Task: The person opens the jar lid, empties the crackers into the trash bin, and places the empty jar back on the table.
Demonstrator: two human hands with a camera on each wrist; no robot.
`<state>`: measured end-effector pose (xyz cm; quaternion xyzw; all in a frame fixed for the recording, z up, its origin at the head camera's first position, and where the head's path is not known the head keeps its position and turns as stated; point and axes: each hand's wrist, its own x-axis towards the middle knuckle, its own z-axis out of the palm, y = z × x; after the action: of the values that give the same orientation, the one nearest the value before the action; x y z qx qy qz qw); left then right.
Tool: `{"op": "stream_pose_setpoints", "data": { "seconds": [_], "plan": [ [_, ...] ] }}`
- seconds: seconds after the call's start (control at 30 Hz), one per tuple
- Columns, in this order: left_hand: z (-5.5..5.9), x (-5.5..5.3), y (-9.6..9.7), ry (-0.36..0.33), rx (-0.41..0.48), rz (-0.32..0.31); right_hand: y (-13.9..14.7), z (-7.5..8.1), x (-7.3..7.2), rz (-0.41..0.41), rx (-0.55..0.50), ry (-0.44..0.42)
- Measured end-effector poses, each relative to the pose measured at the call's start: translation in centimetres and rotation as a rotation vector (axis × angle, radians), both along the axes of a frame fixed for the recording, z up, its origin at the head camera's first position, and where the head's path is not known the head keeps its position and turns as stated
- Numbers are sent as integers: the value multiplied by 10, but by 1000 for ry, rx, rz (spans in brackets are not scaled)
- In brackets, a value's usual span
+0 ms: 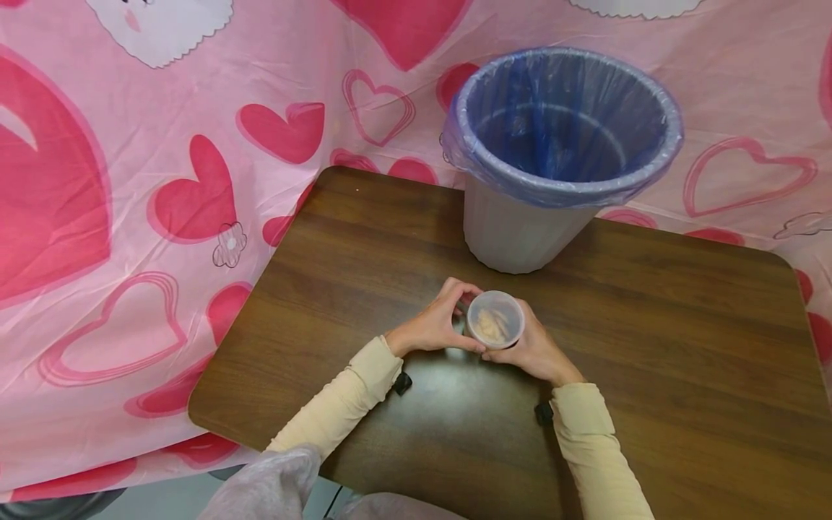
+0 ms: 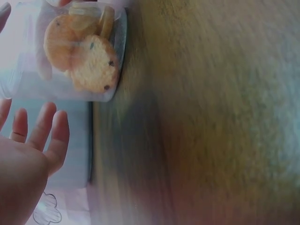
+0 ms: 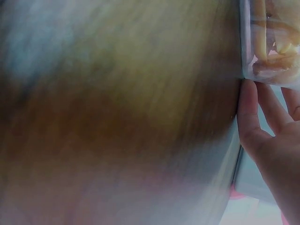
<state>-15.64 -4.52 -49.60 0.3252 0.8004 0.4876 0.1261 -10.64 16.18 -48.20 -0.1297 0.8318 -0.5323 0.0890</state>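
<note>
Grey cloth (image 1: 269, 477) is caught closest to the head camera, with cream sleeves (image 1: 338, 399) stretched past it over the brown tabletop (image 1: 689, 347), and the eye is drawn straight to where the hands are brought together! A clear round container (image 1: 495, 319) is held there, between the two, just in front of the bin (image 1: 516, 230). Its right side is clasped by the curled right hand (image 1: 533, 347), a fingertip set low by the base: for steadiness, it would seem. Its rim is framed by the bowed thumb and forefinger of the left hand (image 1: 437, 323), the lower fingers spread clear of the wall; whether the rim is pinched cannot be told. Beyond, the blue liner (image 1: 546, 123) is folded over the bin's edge, presumably so that the mouth is held wide. And upright it is held! The container's top is pointed up at the head camera, its base down, on the tabletop or just above it. Its central axis is stood vertical, though laid sideways by the left wrist view, where flecked biscuits (image 2: 91, 65) are seen near the base.
</note>
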Motion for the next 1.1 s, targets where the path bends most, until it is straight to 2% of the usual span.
{"op": "stream_pose_setpoints", "data": {
  "seconds": [0.1, 0.33, 0.63, 1.1],
  "plan": [
    [1, -1, -2, -14, 10, -4, 0, 4, 2, -3, 18, -24],
    [2, -4, -1, -8, 7, -27, 1, 1, 1, 2, 20, -33],
    [2, -4, 8, 21, -41, -46, 9, -32, -7, 5, 24, 13],
    [0, -7, 15, 9, -42, -55, 10, -29, -7, 5, 22, 21]
  ]
}}
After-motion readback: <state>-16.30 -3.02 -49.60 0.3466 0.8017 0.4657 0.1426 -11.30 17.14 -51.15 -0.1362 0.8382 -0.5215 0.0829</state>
